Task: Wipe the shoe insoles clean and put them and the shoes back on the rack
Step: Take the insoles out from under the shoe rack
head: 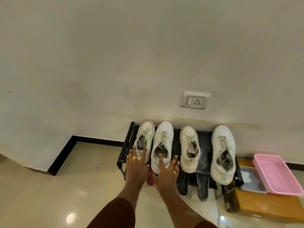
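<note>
White lace-up shoes (189, 145), four in number, stand in a row on the top shelf of the black rack (205, 142). Each long axis runs away from the person, with toes pointing at the wall (115, 63) and heels toward the hands. Left hand (136, 163): released, fingers straight, laid over the heel of the end shoe (145, 135). Right hand (167, 170): also released, fingers straight, forefinger reaching over the heel rim of the second shoe (164, 137); whether it presses cannot be told. Two dark insoles (183, 181) sit just right of the right hand, below the shelf edge, their long axes parallel to the shoes. A pink object (150, 179), unidentified, shows between the two wrists. Farther right, beyond the fourth shoe, a pink tray (278, 173) lies over a cardboard box (266, 206).
</note>
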`<state>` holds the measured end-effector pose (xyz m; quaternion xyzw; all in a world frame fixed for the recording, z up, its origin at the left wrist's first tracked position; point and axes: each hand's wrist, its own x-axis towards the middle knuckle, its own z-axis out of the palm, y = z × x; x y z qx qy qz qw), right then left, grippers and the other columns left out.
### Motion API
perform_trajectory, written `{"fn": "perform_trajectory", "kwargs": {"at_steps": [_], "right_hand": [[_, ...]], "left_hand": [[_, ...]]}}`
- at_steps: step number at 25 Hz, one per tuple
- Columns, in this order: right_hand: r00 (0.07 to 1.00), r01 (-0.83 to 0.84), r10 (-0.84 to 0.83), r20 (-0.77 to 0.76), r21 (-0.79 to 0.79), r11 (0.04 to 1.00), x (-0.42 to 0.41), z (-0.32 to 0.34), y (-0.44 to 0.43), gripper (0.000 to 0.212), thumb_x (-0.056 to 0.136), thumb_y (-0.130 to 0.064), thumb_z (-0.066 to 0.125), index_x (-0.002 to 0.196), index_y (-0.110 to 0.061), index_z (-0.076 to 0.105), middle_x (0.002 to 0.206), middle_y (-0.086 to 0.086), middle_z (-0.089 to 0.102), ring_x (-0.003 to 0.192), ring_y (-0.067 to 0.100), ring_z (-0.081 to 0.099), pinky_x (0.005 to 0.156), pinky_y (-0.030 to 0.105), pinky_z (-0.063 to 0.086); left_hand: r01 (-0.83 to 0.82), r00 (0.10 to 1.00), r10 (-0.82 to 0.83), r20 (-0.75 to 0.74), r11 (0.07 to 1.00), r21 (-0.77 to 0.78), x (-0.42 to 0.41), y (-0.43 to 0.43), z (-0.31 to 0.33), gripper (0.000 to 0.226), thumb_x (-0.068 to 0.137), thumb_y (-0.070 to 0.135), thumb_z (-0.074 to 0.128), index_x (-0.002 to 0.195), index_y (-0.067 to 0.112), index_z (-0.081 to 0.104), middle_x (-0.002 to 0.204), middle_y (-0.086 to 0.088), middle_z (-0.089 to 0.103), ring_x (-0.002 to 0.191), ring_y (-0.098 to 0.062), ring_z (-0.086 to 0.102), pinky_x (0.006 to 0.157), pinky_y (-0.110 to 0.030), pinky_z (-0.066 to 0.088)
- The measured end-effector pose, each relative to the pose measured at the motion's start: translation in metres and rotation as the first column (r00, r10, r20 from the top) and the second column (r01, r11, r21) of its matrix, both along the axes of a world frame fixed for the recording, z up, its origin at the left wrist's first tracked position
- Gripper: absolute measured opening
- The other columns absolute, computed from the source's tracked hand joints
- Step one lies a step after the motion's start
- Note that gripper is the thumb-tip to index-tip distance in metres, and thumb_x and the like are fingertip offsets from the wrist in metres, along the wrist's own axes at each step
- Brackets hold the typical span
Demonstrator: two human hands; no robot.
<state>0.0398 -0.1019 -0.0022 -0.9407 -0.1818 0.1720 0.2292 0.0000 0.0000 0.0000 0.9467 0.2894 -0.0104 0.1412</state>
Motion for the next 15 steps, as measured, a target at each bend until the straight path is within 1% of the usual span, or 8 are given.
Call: {"fn": "perform_trajectory", "kwargs": {"at_steps": [2,3,5,7,9,12,14,15], "right_hand": [[0.993,0.101,-0.101,-0.059,-0.007,0.995,0.014,-0.018,0.018,0.071,0.089,-0.046,0.053,0.145,-0.035,0.012,0.152,0.022,-0.014,0.141,0.041,-0.003,0.113,0.047,0.020],[0.986,0.144,-0.144,-0.085,-0.006,0.990,0.019,-0.025,0.024,0.066,0.088,-0.042,0.055,0.143,-0.033,0.019,0.153,0.021,-0.007,0.141,0.039,0.006,0.111,0.045,0.030],[0.973,0.212,-0.207,-0.107,0.041,0.976,0.029,-0.031,0.033,0.058,0.087,-0.036,0.060,0.138,-0.028,0.031,0.153,0.020,0.001,0.139,0.036,0.020,0.103,0.040,0.042],[0.965,0.248,-0.240,-0.109,0.065,0.967,0.036,-0.038,0.038,0.053,0.085,-0.032,0.063,0.132,-0.025,0.041,0.153,0.020,0.003,0.134,0.038,0.030,0.097,0.038,0.044],[0.969,0.241,-0.235,-0.074,0.088,0.966,0.041,-0.045,0.040,0.045,0.085,-0.029,0.064,0.127,-0.019,0.049,0.152,0.021,0.010,0.127,0.037,0.042,0.096,0.037,0.046],[0.973,0.229,-0.231,0.000,0.132,0.965,0.035,-0.053,0.035,0.037,0.086,-0.025,0.062,0.120,-0.011,0.057,0.149,0.021,0.022,0.119,0.036,0.049,0.096,0.037,0.048],[0.974,0.222,-0.227,0.018,0.130,0.966,0.020,-0.047,0.027,0.035,0.085,-0.022,0.063,0.116,-0.006,0.060,0.145,0.024,0.030,0.113,0.038,0.054,0.091,0.037,0.050],[0.972,0.227,-0.232,0.023,0.139,0.964,0.008,-0.039,0.022,0.033,0.081,-0.019,0.067,0.110,-0.004,0.063,0.141,0.027,0.036,0.106,0.040,0.058,0.085,0.039,0.052]], "left_hand": [[-0.090,0.996,0.088,-0.034,0.993,-0.076,0.016,0.012,-0.017,0.065,0.097,0.032,0.044,0.150,0.034,0.006,0.157,-0.016,-0.006,0.144,-0.038,-0.004,0.116,-0.047,0.006],[-0.161,0.986,0.156,-0.053,0.980,-0.116,0.022,0.016,-0.028,0.064,0.096,0.031,0.046,0.149,0.034,0.010,0.157,-0.017,-0.002,0.144,-0.039,0.002,0.116,-0.048,0.010],[-0.277,0.959,0.283,-0.012,0.931,-0.238,0.033,0.021,-0.045,0.059,0.093,0.031,0.051,0.144,0.032,0.021,0.154,-0.019,0.014,0.139,-0.039,0.024,0.111,-0.050,0.031],[-0.329,0.931,0.362,0.048,0.889,-0.318,0.043,0.028,-0.056,0.046,0.092,0.025,0.055,0.132,0.025,0.032,0.146,-0.019,0.030,0.123,-0.034,0.046,0.096,-0.044,0.048],[-0.341,0.921,0.381,0.077,0.886,-0.314,0.055,0.038,-0.058,0.033,0.090,0.013,0.055,0.120,0.014,0.043,0.133,-0.017,0.042,0.107,-0.032,0.055,0.087,-0.042,0.051],[-0.316,0.906,0.387,0.169,0.887,-0.337,0.054,0.035,-0.054,0.021,0.085,0.007,0.059,0.106,0.006,0.053,0.108,-0.016,0.055,0.094,-0.032,0.058,0.082,-0.044,0.053],[-0.298,0.856,0.435,0.280,0.857,-0.421,0.033,0.020,-0.046,0.013,0.084,0.006,0.062,0.096,0.004,0.057,0.096,-0.011,0.057,0.087,-0.028,0.060,0.073,-0.037,0.054],[-0.288,0.820,0.466,0.332,0.838,-0.464,0.018,0.011,-0.040,0.009,0.084,0.004,0.061,0.092,0.005,0.058,0.092,-0.008,0.057,0.084,-0.024,0.060,0.068,-0.030,0.053]]}}
